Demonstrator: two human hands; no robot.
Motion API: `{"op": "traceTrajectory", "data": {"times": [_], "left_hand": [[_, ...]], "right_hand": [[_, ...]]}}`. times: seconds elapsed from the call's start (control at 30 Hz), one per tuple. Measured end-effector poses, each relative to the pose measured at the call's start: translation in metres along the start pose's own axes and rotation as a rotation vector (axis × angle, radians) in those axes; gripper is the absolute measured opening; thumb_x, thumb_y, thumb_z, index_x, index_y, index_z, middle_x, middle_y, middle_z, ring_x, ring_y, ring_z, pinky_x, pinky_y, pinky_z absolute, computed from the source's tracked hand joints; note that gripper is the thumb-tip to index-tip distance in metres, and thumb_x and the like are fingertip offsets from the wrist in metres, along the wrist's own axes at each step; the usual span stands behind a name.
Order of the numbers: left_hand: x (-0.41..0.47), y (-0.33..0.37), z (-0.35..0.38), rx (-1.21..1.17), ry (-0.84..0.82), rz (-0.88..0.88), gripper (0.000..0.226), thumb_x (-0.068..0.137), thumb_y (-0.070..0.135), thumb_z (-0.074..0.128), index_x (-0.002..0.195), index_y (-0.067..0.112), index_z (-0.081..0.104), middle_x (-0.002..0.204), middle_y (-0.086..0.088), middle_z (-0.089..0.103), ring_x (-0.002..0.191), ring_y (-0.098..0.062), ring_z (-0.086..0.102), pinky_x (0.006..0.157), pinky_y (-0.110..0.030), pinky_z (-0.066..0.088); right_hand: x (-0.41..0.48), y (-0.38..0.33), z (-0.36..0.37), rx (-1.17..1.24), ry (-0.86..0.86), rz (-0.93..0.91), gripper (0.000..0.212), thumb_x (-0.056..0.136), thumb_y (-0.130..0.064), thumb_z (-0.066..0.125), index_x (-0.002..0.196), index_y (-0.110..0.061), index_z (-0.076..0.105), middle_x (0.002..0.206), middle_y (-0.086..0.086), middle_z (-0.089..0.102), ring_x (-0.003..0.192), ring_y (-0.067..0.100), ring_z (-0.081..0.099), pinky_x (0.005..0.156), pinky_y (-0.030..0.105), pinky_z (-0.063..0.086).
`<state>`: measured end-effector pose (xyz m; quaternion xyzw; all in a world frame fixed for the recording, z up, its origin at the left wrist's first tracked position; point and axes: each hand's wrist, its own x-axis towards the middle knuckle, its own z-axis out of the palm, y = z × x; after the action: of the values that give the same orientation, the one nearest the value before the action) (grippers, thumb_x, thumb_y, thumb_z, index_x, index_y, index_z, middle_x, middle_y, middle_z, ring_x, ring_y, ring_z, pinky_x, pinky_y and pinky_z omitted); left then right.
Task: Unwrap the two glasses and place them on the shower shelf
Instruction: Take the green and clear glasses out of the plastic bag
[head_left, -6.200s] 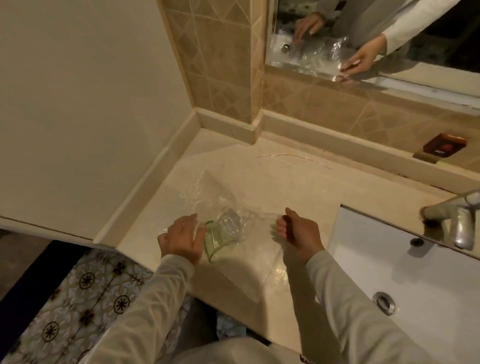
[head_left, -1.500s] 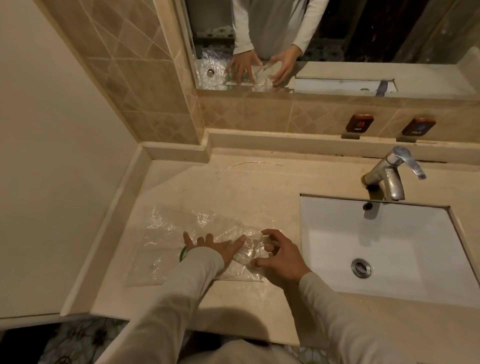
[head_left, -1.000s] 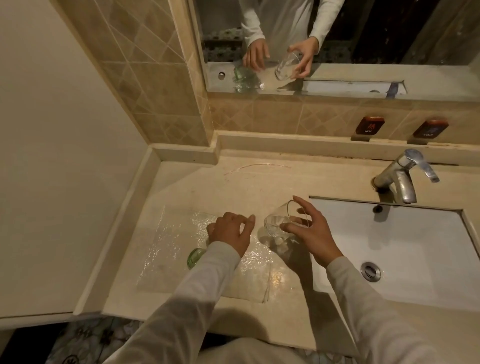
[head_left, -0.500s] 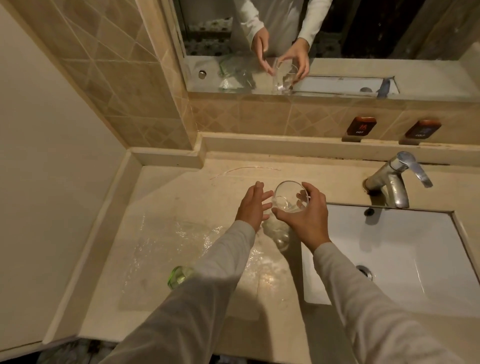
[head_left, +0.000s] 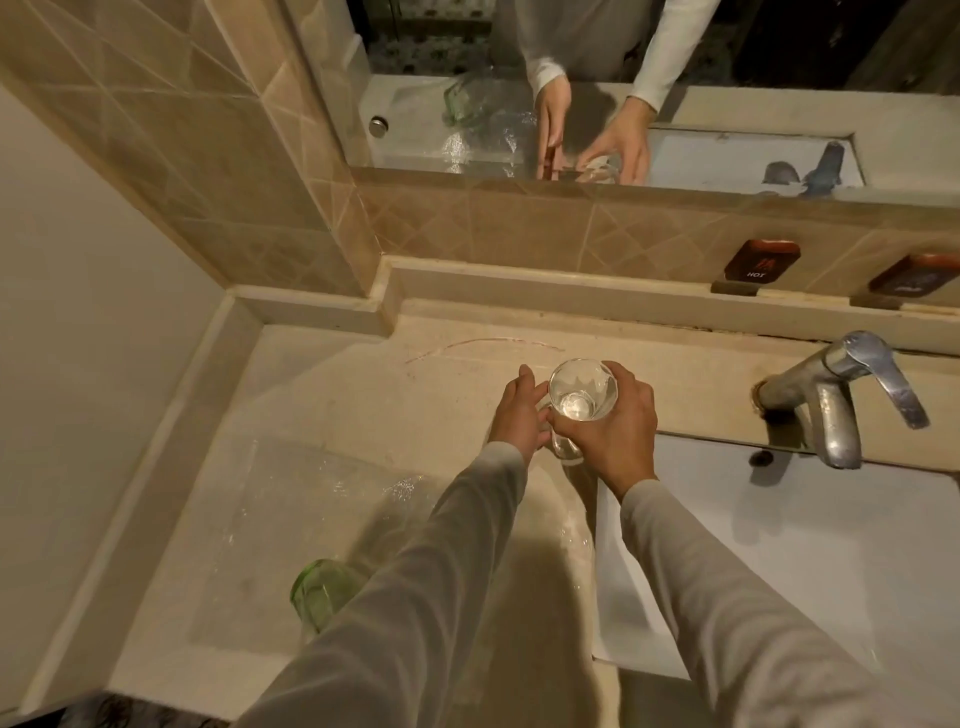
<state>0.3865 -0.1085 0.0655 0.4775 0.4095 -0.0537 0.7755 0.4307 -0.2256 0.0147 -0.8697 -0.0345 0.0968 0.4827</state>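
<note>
Between the basin and the back ledge, right hand (head_left: 613, 431) fingers wrap the upright clear glass (head_left: 582, 400), free of its wrap; the left hand (head_left: 519, 415) rests flat-fingered against its side. Behind, on the counter (head_left: 332, 384), the green glass (head_left: 322, 592) lies on the loose plastic wrap (head_left: 291, 499), seemingly uncovered. Neither is shelved; no shower shelf shows.

The right hand (head_left: 613, 436) grips the clear glass (head_left: 579, 402) upright above the counter (head_left: 332, 395), left of the sink (head_left: 805, 545); the left hand (head_left: 519, 415) touches its side. The green glass (head_left: 319, 592) (partly behind a sleeve) lies on plastic wrap (head_left: 270, 499), farther left of the sink.
</note>
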Motion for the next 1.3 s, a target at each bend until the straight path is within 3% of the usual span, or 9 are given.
{"op": "traceTrajectory", "data": {"times": [0.1,0.17,0.3,0.47,0.6,0.87,0.97,1.1,1.3], "left_hand": [[0.009,0.003,0.0,-0.006,0.019,0.007,0.056,0.104,0.05,0.028,0.148,0.017,0.033,0.148,-0.003,0.049,0.13,-0.025,0.051,0.093,-0.034,0.043],[0.014,0.006,0.0,-0.006,0.028,0.011,0.056,0.104,0.05,0.027,0.149,0.017,0.033,0.147,-0.003,0.051,0.13,-0.025,0.052,0.093,-0.034,0.043],[0.021,0.01,0.001,0.024,0.029,0.021,0.056,0.103,0.05,0.028,0.149,0.018,0.032,0.148,-0.003,0.05,0.131,-0.026,0.051,0.104,-0.041,0.042],[0.026,0.016,0.0,0.047,0.016,0.035,0.056,0.103,0.05,0.028,0.15,0.019,0.032,0.15,-0.003,0.048,0.133,-0.027,0.05,0.107,-0.044,0.04],[0.027,0.02,-0.002,0.098,-0.013,0.045,0.056,0.102,0.054,0.025,0.148,0.023,0.033,0.149,-0.001,0.048,0.131,-0.026,0.051,0.095,-0.035,0.043],[0.014,0.018,-0.019,0.399,-0.021,0.105,0.073,0.087,0.074,0.02,0.148,0.036,0.032,0.154,0.002,0.041,0.133,-0.027,0.048,0.114,-0.052,0.033],[0.003,0.016,-0.043,0.442,-0.005,0.16,0.07,0.085,0.073,0.025,0.14,0.034,0.044,0.142,0.003,0.053,0.115,-0.022,0.06,0.107,-0.047,0.042],[-0.02,0.007,-0.107,0.45,0.072,0.31,0.033,0.091,0.06,0.044,0.116,0.043,0.059,0.111,0.002,0.07,0.083,-0.018,0.066,0.074,-0.04,0.056],[-0.068,-0.031,-0.238,0.487,0.349,0.446,0.011,0.089,0.037,0.064,0.096,0.046,0.068,0.083,0.012,0.068,0.074,-0.007,0.066,0.068,-0.019,0.052]], "right_hand": [[0.009,0.002,0.007,0.021,-0.009,0.022,0.096,0.061,-0.03,0.097,0.144,-0.025,0.049,0.139,0.003,0.048,0.111,0.01,0.047,0.078,-0.007,0.03],[0.016,0.0,0.009,0.028,-0.009,0.03,0.096,0.061,-0.029,0.097,0.144,-0.025,0.05,0.139,0.004,0.048,0.113,0.013,0.049,0.077,-0.009,0.03],[0.026,-0.006,0.009,-0.003,-0.016,0.025,0.099,0.06,-0.033,0.098,0.145,-0.021,0.049,0.139,0.008,0.05,0.122,0.022,0.054,0.096,0.021,0.038],[0.032,-0.008,0.012,-0.012,-0.033,0.006,0.102,0.059,-0.038,0.098,0.146,-0.022,0.048,0.14,0.007,0.05,0.113,0.01,0.047,0.094,0.02,0.036],[0.036,-0.008,0.014,-0.034,-0.051,0.013,0.109,0.059,-0.041,0.099,0.151,-0.021,0.043,0.144,0.008,0.049,0.13,0.024,0.052,0.099,0.023,0.035],[0.02,-0.019,0.012,-0.046,-0.158,0.054,0.146,0.064,-0.039,0.098,0.162,-0.036,-0.01,0.161,0.012,0.041,0.146,0.035,0.042,0.115,0.043,0.038],[0.001,-0.025,0.012,-0.026,-0.144,0.023,0.147,0.066,-0.034,0.098,0.161,-0.037,-0.013,0.163,0.01,0.037,0.149,0.033,0.038,0.119,0.046,0.036],[-0.029,-0.023,0.01,-0.031,-0.057,-0.01,0.142,0.068,-0.029,0.097,0.164,-0.026,-0.008,0.163,0.009,0.032,0.152,0.034,0.027,0.123,0.047,0.026],[-0.09,-0.019,0.012,-0.05,0.02,0.047,0.131,0.075,-0.032,0.092,0.164,-0.025,-0.004,0.17,0.011,0.021,0.155,0.037,0.021,0.124,0.056,0.024]]}}
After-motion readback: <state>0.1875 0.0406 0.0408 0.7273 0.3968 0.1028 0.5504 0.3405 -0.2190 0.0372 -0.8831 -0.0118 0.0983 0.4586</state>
